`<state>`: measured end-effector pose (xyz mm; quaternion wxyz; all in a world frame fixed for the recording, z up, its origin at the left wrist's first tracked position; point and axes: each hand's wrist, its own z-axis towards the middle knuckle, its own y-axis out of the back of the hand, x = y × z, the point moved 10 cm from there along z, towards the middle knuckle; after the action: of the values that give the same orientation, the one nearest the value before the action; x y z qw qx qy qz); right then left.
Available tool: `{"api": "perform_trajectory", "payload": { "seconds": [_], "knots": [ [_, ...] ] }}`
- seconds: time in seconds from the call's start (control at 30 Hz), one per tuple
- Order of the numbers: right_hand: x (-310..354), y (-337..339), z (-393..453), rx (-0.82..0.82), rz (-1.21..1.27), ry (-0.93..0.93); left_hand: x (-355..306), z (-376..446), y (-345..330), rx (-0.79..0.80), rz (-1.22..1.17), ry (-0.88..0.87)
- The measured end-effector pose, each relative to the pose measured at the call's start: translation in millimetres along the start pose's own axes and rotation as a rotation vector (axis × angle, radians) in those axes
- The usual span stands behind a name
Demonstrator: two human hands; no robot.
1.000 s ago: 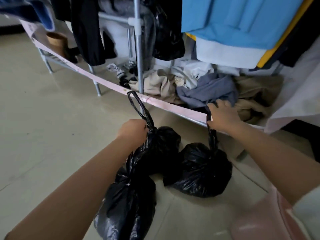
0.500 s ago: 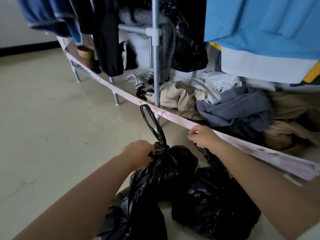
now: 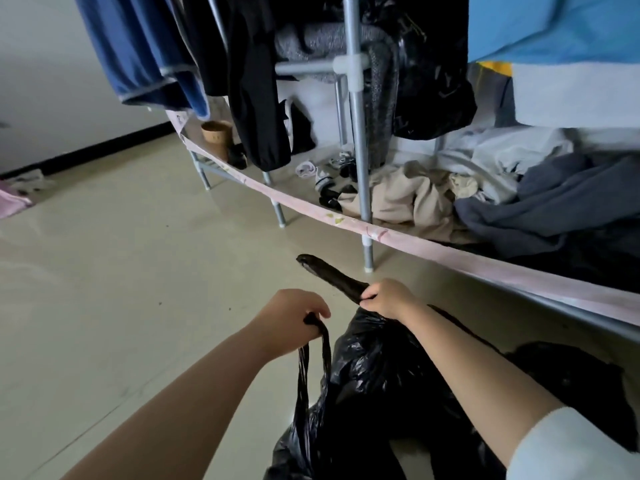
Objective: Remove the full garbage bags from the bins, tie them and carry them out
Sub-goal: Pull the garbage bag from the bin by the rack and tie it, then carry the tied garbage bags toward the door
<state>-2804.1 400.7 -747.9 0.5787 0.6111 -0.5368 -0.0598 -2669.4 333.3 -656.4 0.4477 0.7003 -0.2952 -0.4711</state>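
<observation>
Black garbage bags (image 3: 377,386) bulge low in the middle of the view, just above the pale floor. My left hand (image 3: 289,320) grips thin black handle loops that run down to a bag at the bottom edge. My right hand (image 3: 388,297) pinches another black handle strip (image 3: 332,273), which sticks out up and to the left of the fingers. A third black bag (image 3: 571,379) lies to the right, behind my right forearm. No bin is in view.
A metal clothes rack (image 3: 358,140) with hanging dark and blue garments stands right ahead. Its low shelf has a pink edge (image 3: 433,247) and holds piled clothes (image 3: 415,199), socks and a small brown cup (image 3: 216,136). Open tiled floor (image 3: 121,289) stretches to the left.
My right hand moved left from its own bag's handle to the upright loop near my left hand. The bags rose closer to the camera, and the view swung left.
</observation>
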Motion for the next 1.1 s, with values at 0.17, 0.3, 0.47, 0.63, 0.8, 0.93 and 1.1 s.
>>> {"api": "perform_trajectory", "payload": {
  "seconds": [0.17,0.3,0.47,0.63,0.8,0.93,1.1],
  "knots": [
    [-3.0,-3.2,-11.5,-0.125,0.068,0.069,7.9,5.9,1.6,-0.143,0.125,0.011],
    [1.9,-19.8,-38.8,0.004,0.279,0.153,4.1,9.8,-7.8,-0.109,0.344,-0.027],
    [-8.4,-5.7,-75.7,0.007,0.242,0.148,0.9,7.2,-27.6,0.067,0.333,-0.074],
    [-17.0,30.5,-102.6,-0.165,-0.134,0.083,-10.7,-9.3,-14.7,0.107,0.265,-0.199],
    [7.5,44.0,-126.3,-0.191,-0.465,0.054,-32.4,-8.6,7.6,0.016,0.173,-0.211],
    [38.8,44.4,-144.1,-0.14,-0.681,0.004,-42.4,-13.3,8.2,0.121,0.166,-0.171],
    [92.5,57.2,-170.7,0.013,-1.007,0.041,-38.7,-45.5,40.6,0.251,0.046,-0.187]
  ]
}}
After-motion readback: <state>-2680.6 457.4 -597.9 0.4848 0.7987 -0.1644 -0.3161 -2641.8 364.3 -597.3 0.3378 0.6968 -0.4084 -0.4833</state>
